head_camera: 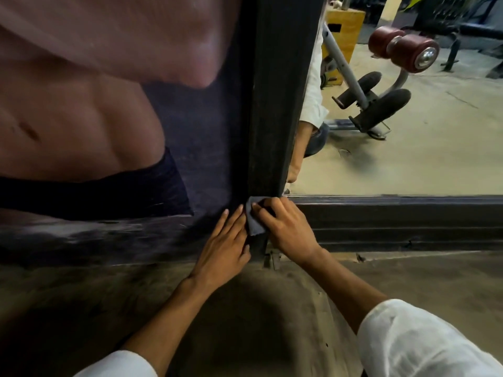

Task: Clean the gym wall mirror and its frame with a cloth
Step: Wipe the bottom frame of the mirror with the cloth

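A small dark grey cloth (pixel 254 221) lies against the foot of the black upright mirror frame (pixel 275 104), at its lower left corner. My right hand (pixel 285 227) presses the cloth onto the frame, fingers bent over it. Straight-fingered, my left hand (pixel 223 246) lies flat on the wall just left of the frame, fingertips beside the cloth. The wall mirror (pixel 408 131) fills the upper right, and its black bottom frame rail (pixel 402 219) runs off to the right.
A large printed poster of a bare torso (pixel 95 104) covers the wall left of the frame. The mirror reflects a bench with red roller pads (pixel 402 50), a wooden box (pixel 343 25) and a white sleeve. Dusty concrete floor (pixel 245 322) lies below.
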